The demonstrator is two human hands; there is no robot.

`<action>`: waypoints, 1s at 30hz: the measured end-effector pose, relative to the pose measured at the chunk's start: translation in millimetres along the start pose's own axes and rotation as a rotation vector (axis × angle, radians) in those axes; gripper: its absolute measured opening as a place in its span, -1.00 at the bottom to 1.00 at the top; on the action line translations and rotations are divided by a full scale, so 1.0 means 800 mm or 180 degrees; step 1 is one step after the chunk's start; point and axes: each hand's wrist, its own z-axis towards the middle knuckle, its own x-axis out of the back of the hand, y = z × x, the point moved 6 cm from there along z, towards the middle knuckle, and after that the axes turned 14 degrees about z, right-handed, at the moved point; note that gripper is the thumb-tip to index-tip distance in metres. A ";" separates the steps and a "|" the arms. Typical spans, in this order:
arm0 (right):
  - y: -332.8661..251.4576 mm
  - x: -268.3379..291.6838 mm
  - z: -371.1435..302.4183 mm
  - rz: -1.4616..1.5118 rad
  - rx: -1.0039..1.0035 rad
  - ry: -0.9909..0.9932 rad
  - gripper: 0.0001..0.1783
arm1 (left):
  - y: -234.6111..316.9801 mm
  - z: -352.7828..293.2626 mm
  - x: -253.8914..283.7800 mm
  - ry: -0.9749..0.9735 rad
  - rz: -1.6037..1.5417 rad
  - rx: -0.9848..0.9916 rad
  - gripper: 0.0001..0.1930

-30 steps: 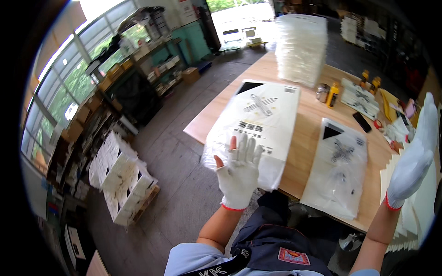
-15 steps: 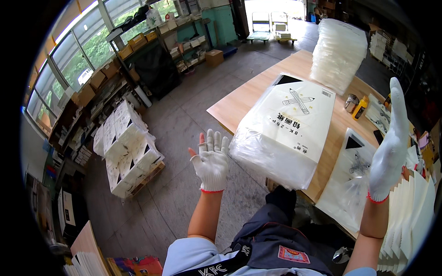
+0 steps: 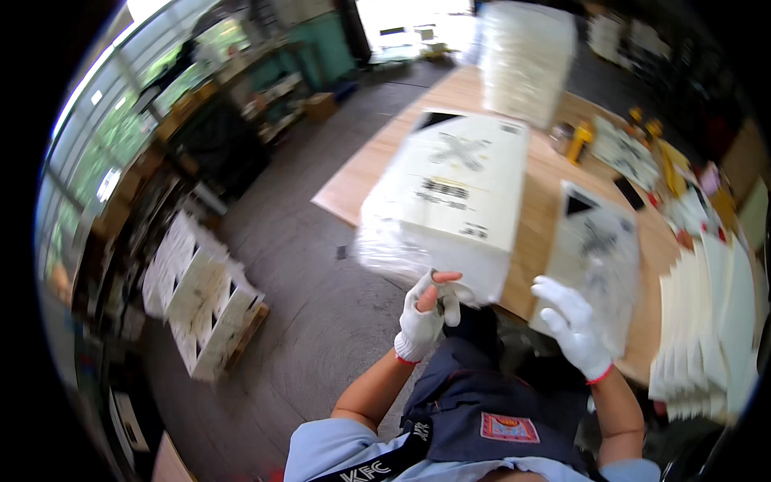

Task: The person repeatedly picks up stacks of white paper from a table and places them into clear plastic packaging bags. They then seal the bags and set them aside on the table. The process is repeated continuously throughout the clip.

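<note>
My left hand, in a white knit glove with bare thumb and index fingertips, hovers by the near edge of the table. Its fingers are loosely bent and apart, with nothing seen in them. My right hand, fully gloved, is open with bent, spread fingers beside the flat printed plastic bag. Just beyond my left hand sits a thick block of drawing paper in a clear plastic bag. Its top bears a crossed-pencils picture and a black corner. Crumpled plastic bulges from its left side.
A tall stack of clear plastic bags stands on the wooden table. A jar, yellow bottle and phone lie beyond the flat bag. Fanned paper is far right. Packs sit on a floor pallet at left.
Both hands, raised and spread wide before, have come down and inward toward my body. My left fingers have bent from outstretched. The view has shifted, and the table things appear further left.
</note>
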 end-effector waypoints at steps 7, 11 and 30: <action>0.089 -0.007 -0.160 0.0284 -0.1392 0.0567 -0.68 | -0.093 -0.004 -0.142 -0.1001 0.1991 0.0962 -0.41; 0.113 0.009 -0.224 0.0558 -0.1553 0.1342 -0.69 | -0.142 0.025 -0.218 -0.0525 0.3282 -0.0834 -0.20; 0.279 0.110 -0.079 -0.0743 -0.1517 0.1932 -0.59 | -0.076 0.030 -0.385 -0.2842 0.2842 -0.0378 -0.65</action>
